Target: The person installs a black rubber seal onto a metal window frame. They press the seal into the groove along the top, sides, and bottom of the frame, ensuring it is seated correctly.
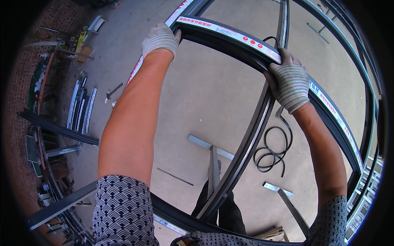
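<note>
Both my hands wear striped knit gloves and rest on a large dark window frame [223, 35] with white and red protective film on its bars. My left hand [161, 42] is closed around the corner where the crossbar meets the left side bar. Further right, my right hand [288, 80] wraps over the crossbar at its joint with the middle upright bar [256, 127]. A black rubber strip [267, 141] hangs below that hand and ends in loose coils. A short black loop stands up by its fingertips; whether the fingers also pinch the strip is hidden.
Metal stands [211, 148] sit beneath the frame; another stand [283, 194] is at lower right. A hammer [114, 91] and dark profiles [82, 106] lie on the floor at left. More long profiles [61, 129] rest beside a cluttered brick wall [18, 86]. Other frames crowd the right edge.
</note>
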Tool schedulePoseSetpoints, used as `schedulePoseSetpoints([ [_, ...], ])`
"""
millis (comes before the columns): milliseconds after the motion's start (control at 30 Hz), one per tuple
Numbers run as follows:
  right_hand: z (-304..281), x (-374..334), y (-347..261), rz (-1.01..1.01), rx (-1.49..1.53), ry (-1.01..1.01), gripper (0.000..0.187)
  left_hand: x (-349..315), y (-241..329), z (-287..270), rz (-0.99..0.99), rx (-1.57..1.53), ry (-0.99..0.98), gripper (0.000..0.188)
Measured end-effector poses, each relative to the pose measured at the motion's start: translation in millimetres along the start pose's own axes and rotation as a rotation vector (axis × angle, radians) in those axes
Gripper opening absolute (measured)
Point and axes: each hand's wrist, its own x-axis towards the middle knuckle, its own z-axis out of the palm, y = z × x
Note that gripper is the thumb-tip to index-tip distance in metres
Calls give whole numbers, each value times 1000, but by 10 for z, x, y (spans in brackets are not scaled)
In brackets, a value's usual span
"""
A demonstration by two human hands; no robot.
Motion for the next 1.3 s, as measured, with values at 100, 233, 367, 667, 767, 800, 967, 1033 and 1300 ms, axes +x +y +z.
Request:
schedulePoseSetpoints([
  [100,26,3,-1,-7,-9,6,19,-9,-13,14,-5,-7,18,63],
  [233,32,8,9,-7,-4,10,21,29,-19,36,-11,0,20,63],
  [367,17,12,-17,0,0,6,22,36,-45,16,3,-12,2,65],
  [667,30,365,-293,-61,100,-1,24,-9,-49,-26,7,-27,-21,68],
  [767,39,496,-460,-70,112,18,24,-15,-73,-32,35,0,-11,69],
  [800,93,532,-463,-74,116,23,24,-14,-63,-34,33,-13,-19,69],
  [967,96,567,-480,-110,111,-13,20,-28,-61,-87,30,-47,-48,68],
  [1033,88,563,-490,-159,86,15,21,-42,-52,-90,22,-72,-62,68],
  [1300,328,584,-478,-8,243,32,47,-55,-20,-113,22,-71,-45,66],
])
